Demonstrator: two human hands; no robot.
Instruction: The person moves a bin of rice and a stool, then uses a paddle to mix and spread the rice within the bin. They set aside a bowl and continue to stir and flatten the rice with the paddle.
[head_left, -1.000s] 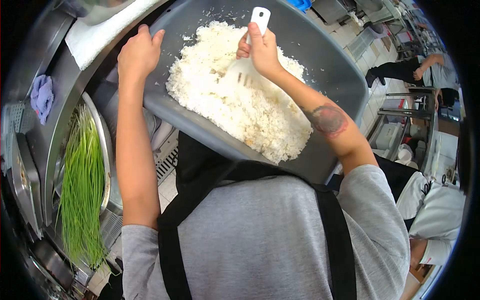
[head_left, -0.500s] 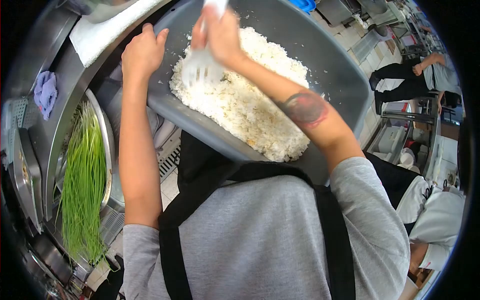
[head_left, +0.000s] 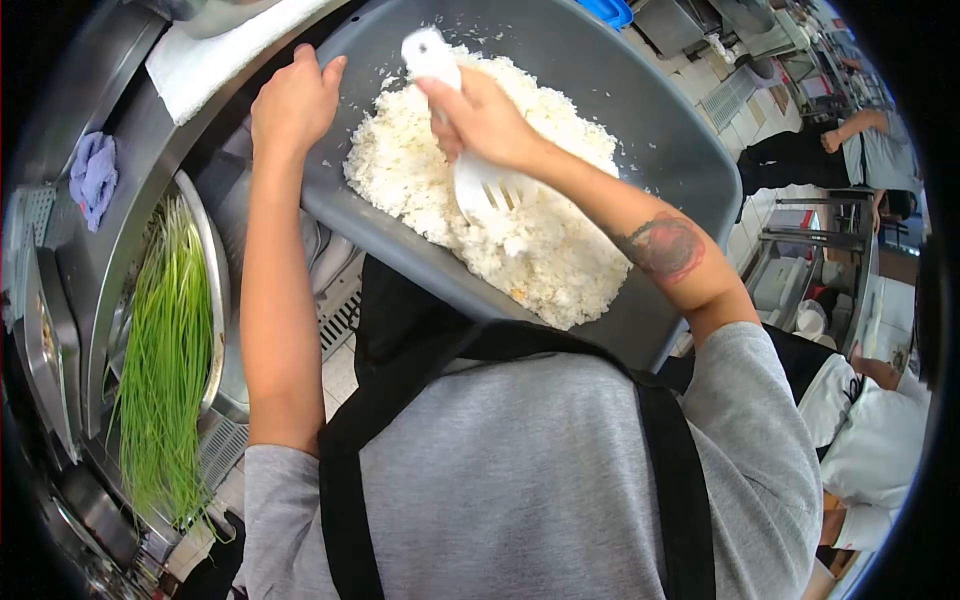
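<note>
A deep grey plastic tub [head_left: 690, 130] in front of me holds a mound of cooked white rice [head_left: 400, 170]. My left hand [head_left: 297, 98] is closed on the tub's left rim, its fingers partly hidden. In my right hand [head_left: 485, 118] is a white slotted spatula [head_left: 478, 190]; the fingers wrap its handle. The handle end points up and away, while the slotted blade points toward me and touches the rice. Some grains cling near the blade's tip.
Left of me, long green chives [head_left: 165, 370] lie in a metal bowl [head_left: 215, 290]. A white towel [head_left: 215, 55] and a purple cloth [head_left: 93, 180] rest on the steel counter [head_left: 130, 150]. Two people [head_left: 870, 440] are at the right. A blue object [head_left: 608, 10] sits beyond the tub.
My right hand and the spatula have moved right and toward me, from the rice's left side to its middle. My left hand stays on the rim.
</note>
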